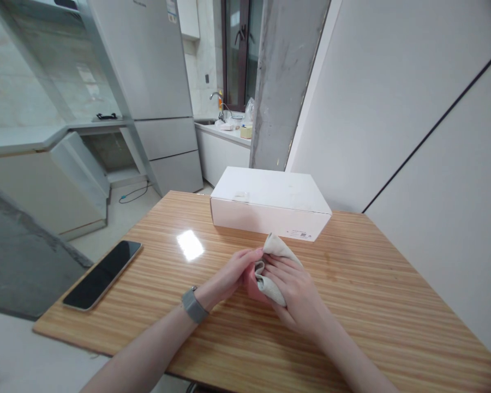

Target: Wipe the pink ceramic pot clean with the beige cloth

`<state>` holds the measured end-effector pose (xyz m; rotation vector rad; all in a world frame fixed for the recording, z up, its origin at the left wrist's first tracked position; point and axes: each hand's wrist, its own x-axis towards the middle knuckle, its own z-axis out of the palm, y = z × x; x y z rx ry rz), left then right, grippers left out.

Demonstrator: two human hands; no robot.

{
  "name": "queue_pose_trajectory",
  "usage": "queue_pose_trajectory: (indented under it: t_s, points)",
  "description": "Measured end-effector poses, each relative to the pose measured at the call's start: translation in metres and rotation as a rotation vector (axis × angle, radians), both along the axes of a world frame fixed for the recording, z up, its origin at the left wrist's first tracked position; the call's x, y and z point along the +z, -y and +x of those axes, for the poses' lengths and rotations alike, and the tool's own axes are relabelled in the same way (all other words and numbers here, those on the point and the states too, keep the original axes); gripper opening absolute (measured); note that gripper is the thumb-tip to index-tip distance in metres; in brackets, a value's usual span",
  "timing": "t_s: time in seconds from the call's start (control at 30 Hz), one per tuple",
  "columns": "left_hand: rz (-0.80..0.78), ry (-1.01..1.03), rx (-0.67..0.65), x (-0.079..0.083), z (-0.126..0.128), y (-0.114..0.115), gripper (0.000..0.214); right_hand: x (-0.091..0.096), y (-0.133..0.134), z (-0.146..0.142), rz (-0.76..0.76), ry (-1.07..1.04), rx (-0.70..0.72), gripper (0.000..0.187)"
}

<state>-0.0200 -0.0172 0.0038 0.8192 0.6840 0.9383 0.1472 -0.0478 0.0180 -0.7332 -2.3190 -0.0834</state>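
Observation:
A pink object [253,288], mostly covered by my hands and a cloth, is at the middle of the wooden table; its kind does not show. My left hand [236,271] grips its left side, the thumb stretched toward the cloth. Bunched in my right hand [297,289] is a pale grey-white cloth [281,250], pressed against the pink object. One fold of the cloth sticks up above my fingers and another hangs below them. On my left wrist sits a watch with a grey band [195,305].
Behind my hands a long white box [265,215] lies on the wooden table [376,295]. A black-screened phone [103,275] rests near the table's left edge. Beyond stand a silver fridge [147,65] and a sink counter [225,144]. A white wall [433,180] borders the right side.

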Motion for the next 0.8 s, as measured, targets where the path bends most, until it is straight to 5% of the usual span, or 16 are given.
queue_pose_trajectory:
  t_s: [0.27,0.6,0.8]
  points:
    - [0.003,0.049,0.073,-0.002,0.008,0.008,0.041,0.0,0.003,-0.01,0.027,-0.055,-0.192,0.03]
    - [-0.022,-0.095,-0.135,-0.005,-0.004,0.002,0.047,0.002,-0.007,0.017,-0.087,0.013,0.145,0.033]
    - [0.019,-0.092,-0.08,0.001,-0.003,0.004,0.044,0.007,-0.006,0.01,-0.08,-0.002,0.055,0.029]
